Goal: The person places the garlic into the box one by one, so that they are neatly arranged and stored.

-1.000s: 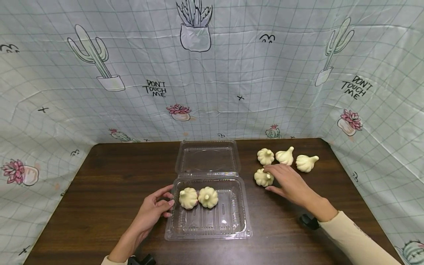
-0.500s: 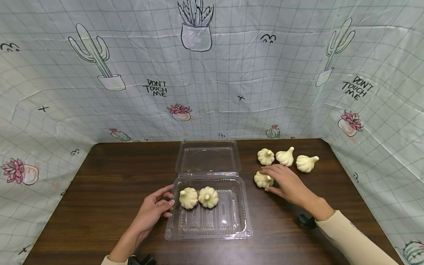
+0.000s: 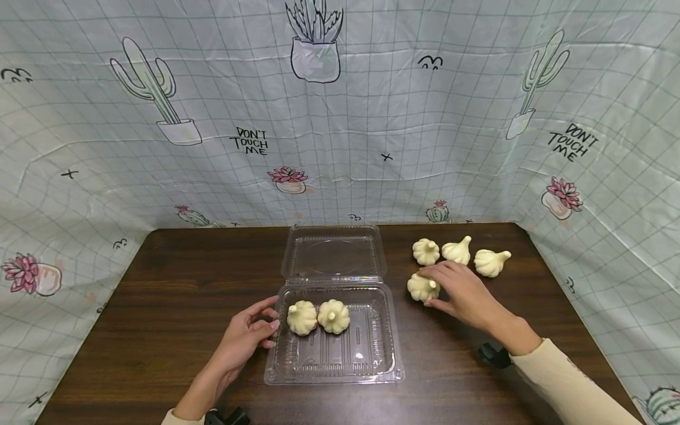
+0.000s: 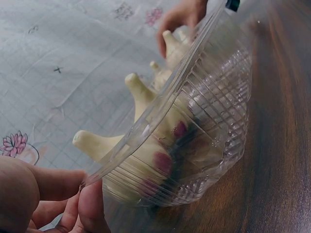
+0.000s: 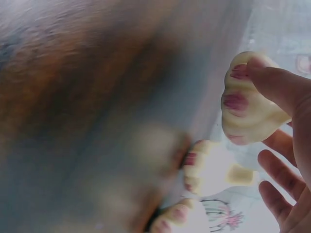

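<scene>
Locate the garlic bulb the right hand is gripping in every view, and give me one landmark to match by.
Head: garlic bulb right of centre, at the fingertips of the right hand.
Left wrist: garlic bulb near the top, beyond the clear plastic container.
Right wrist: garlic bulb right of centre, under the thumb.
Shared landmark: the right hand.

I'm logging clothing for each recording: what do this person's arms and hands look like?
The left hand and right hand wear no gloves. The left sleeve and right sleeve are cream; the right has a dark marking too small to read. A black device shows at the left wrist, another device at the right.
</scene>
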Available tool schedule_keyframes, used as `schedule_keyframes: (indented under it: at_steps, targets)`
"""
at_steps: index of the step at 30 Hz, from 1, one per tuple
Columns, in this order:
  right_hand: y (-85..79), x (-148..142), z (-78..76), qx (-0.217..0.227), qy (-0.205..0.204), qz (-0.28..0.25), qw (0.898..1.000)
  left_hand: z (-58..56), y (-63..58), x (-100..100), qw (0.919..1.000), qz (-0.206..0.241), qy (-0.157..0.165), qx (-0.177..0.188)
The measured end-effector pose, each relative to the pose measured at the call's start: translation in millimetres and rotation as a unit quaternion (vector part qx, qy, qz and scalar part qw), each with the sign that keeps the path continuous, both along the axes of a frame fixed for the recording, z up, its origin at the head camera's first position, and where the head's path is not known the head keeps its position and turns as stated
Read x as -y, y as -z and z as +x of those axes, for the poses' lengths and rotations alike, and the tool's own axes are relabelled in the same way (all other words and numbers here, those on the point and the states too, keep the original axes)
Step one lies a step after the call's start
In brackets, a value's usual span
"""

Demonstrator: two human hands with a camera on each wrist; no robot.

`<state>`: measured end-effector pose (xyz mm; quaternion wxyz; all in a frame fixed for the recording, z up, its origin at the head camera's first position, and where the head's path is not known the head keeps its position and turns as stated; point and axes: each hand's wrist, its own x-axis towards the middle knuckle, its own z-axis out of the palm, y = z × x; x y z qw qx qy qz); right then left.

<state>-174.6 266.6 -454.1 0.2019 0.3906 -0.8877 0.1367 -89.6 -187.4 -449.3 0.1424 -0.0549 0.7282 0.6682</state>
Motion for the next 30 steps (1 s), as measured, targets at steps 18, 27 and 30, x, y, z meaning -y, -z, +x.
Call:
schedule_keyframes:
  at_steps: [18, 27, 30]
  targets:
    - [-37.5, 24.7, 9.7, -0.032, -0.054, -0.033, 0.998, 0.5, 1.0, -0.9, 1.0, -0.004, -0.007, 0.0]
    - [-45.5, 41.4, 14.7, -0.031, -0.079, -0.029, 0.996, 2.2, -0.9, -0.9, 1.0, -0.002, -0.008, 0.001]
    - [-49.2, 47.8, 15.9, -0.031, -0.087, -0.024, 0.995, 0.5, -1.5, -1.8, 0.9999, -0.001, -0.011, 0.002]
